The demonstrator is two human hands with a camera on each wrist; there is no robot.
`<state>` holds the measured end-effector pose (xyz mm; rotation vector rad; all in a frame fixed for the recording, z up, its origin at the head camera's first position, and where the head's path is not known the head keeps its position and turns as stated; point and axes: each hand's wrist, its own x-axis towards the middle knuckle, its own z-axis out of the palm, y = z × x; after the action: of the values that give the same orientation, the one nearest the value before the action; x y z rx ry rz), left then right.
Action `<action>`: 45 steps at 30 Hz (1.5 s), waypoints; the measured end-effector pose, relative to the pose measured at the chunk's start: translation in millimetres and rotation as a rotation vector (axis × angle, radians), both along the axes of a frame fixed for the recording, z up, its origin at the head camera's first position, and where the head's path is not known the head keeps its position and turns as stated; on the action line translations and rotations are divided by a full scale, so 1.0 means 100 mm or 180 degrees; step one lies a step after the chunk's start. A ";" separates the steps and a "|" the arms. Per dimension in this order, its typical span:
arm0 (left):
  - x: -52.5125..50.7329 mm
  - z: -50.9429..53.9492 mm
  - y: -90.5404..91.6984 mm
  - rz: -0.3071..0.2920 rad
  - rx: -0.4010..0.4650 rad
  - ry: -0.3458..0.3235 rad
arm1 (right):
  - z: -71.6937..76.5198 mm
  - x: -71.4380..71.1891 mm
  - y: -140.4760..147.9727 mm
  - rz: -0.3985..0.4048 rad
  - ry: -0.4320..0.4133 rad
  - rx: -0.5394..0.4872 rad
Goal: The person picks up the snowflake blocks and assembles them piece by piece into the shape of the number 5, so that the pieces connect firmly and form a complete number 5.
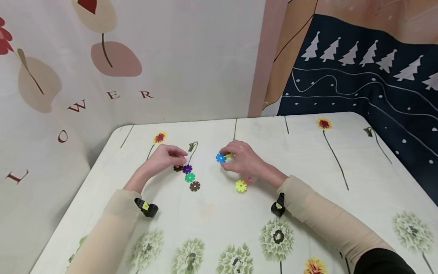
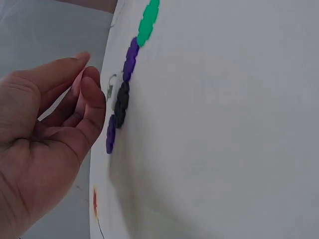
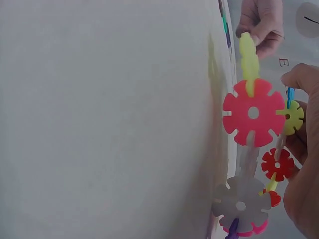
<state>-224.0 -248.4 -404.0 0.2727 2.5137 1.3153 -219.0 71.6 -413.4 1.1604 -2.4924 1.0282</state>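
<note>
Tabletop (image 1: pixel 291 163), disc chain (image 1: pixel 189 177), slanting nearward, apparently flat

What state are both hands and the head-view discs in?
Right hand: pinching blue disc
Left hand: fingers bent, any hold unclear
Blue disc: slotted to far yellow disc
Near yellow disc: slotted to pink disc
Purple disc: lying flat
Green disc: lying flat
Near brown disc: lying flat
Far brown disc: partly hidden
</note>
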 end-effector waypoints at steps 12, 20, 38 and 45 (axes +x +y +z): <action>-0.05 -0.08 0.02 -0.0008 -0.0436 0.0436 | 0.00 -0.02 0.02 0.0163 -0.0064 -0.0124; -0.09 -0.09 0.02 -0.0077 -0.0575 0.0427 | -0.03 -0.02 0.02 0.0206 -0.0027 -0.0161; -0.08 -0.07 -0.08 0.0030 -0.0285 0.0310 | 0.01 -0.01 0.02 0.0205 -0.0126 -0.0067; -0.06 -0.03 0.05 0.0099 0.0005 0.0149 | -0.01 -0.02 0.01 0.0262 -0.0108 -0.0020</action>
<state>-229.7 -243.1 -407.2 0.2691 2.5658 1.3375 -221.1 72.8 -414.4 1.2638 -2.4838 1.0846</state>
